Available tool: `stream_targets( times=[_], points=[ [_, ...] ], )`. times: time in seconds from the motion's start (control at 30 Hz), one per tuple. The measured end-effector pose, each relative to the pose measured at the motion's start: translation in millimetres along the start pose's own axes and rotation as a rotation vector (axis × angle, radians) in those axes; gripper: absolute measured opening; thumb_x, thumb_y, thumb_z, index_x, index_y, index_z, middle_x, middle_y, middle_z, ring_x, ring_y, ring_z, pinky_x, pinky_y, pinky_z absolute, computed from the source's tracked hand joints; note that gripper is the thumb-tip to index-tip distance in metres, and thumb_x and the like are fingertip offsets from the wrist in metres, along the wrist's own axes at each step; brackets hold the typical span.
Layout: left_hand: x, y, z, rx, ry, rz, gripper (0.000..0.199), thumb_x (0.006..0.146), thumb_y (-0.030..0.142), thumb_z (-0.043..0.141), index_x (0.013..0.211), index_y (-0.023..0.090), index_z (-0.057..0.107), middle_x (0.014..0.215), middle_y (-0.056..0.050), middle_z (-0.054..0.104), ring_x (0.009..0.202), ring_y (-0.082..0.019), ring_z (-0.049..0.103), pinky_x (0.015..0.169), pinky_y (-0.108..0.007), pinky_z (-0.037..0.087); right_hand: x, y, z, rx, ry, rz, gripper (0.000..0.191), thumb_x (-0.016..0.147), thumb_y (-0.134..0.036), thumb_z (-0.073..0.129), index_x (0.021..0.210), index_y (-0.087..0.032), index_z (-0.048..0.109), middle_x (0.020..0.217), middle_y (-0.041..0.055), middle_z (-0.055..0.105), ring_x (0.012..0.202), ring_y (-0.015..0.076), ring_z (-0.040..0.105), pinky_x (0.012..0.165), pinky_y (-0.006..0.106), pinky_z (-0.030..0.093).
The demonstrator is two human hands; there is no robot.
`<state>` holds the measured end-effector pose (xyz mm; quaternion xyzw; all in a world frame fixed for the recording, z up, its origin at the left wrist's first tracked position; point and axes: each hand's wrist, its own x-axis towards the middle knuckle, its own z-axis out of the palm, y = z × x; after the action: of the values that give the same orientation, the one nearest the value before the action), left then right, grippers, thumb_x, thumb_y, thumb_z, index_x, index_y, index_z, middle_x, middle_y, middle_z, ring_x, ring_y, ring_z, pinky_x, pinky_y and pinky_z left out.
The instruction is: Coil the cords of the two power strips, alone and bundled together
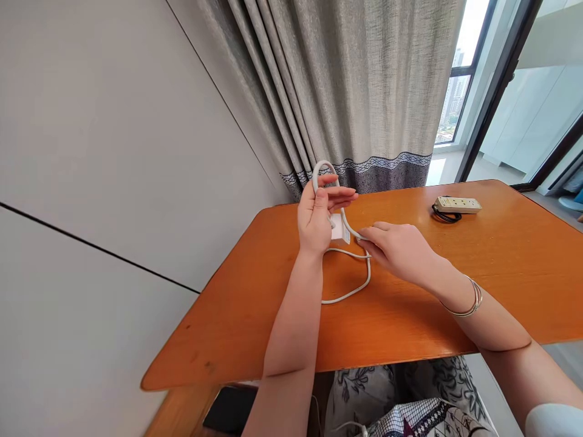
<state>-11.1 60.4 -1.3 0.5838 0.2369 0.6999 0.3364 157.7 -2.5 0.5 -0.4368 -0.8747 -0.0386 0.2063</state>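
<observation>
A white charging cable (347, 295) runs between my two hands, and part of it lies in a loose curve on the table. Raised above the table, my left hand (317, 212) keeps one loop of the cable under its thumb, with the fingers bent forward. That loop arches over the top of the fingers. Lower and to the right, my right hand (396, 250) pinches the cable between thumb and fingers. A white charger block (340, 228) shows just behind my left hand, partly covered by it; whether it rests on the table I cannot tell.
The orange-brown wooden table (228, 321) has a white power strip (459, 205) with a coiled black cord at its far right. A grey curtain (364, 79) hangs behind, and a pale wall panel (113, 152) stands at the left. Below the front edge is a dark flat object (230, 409).
</observation>
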Motion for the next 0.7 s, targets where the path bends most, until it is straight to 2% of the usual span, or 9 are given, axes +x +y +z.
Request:
stream_targets(
  times=[0.1,0.2,0.37,0.47,0.6,0.7],
  points=[
    [-5.0,-1.8,5.8,-0.002,-0.123,-0.037,0.047,0.090,0.065,0.061,0.107,0.021,0.064,0.086,-0.005,0.078,0.083,-0.021,0.078,0.073,-0.031,0.061,-7.1,1.3,2.7,-0.037,0.120,-0.166,0.031,0.106,-0.028,0.043,0.101,-0.016,0.071,0.078,0.0036,0.067,0.063,0.0120,0.053,0.054,0.028,0.021],
    [-10.1,0.2,11.7,-0.017,-0.254,-0.105,0.049,0.089,0.066,0.062,0.105,0.021,0.064,0.077,-0.003,0.075,0.067,-0.017,0.074,0.063,-0.027,0.058,-9.9,6.1,3.3,-0.042,0.288,-0.277,0.038,0.107,-0.029,0.039,0.090,-0.017,0.071,0.073,0.0025,0.064,0.061,0.0111,0.049,0.054,0.028,0.023],
    [-15.5,8.3,17.3,-0.066,-0.421,-0.264,0.048,0.087,0.067,0.065,0.092,0.019,0.061,0.057,0.003,0.061,0.040,-0.008,0.050,0.039,-0.021,0.037,-6.9,20.5,-4.6,0.059,0.546,-0.271,0.037,0.107,-0.040,0.045,0.097,-0.019,0.074,0.071,0.0007,0.060,0.061,0.0105,0.048,0.057,0.025,0.032],
    [-18.4,10.7,20.6,-0.111,-0.505,-0.351,0.053,0.086,0.072,0.061,0.086,0.019,0.058,0.050,0.007,0.046,0.035,-0.005,0.034,0.035,-0.020,0.025,-4.4,30.0,-11.8,0.120,0.554,-0.161,0.036,0.103,-0.049,0.051,0.099,-0.021,0.075,0.075,0.0014,0.058,0.065,0.0119,0.051,0.060,0.025,0.037],
    [-21.3,11.1,22.5,-0.153,-0.626,-0.442,0.062,0.080,0.081,0.059,0.082,0.020,0.053,0.056,0.009,0.037,0.039,-0.004,0.021,0.035,-0.019,0.014,-1.5,40.5,-17.8,0.231,0.453,-0.029,0.032,0.098,-0.052,0.059,0.103,-0.026,0.076,0.093,0.0055,0.061,0.077,0.0158,0.055,0.069,0.029,0.045],
    [-21.9,11.5,20.9,-0.176,-0.728,-0.474,0.057,0.083,0.075,0.062,0.077,0.021,0.046,0.054,0.011,0.029,0.041,-0.003,0.013,0.036,-0.019,0.010,0.8,48.5,-18.3,0.298,0.419,-0.003,0.031,0.095,-0.052,0.063,0.109,-0.027,0.077,0.104,0.0074,0.063,0.079,0.0167,0.056,0.070,0.031,0.047]
  ],
)
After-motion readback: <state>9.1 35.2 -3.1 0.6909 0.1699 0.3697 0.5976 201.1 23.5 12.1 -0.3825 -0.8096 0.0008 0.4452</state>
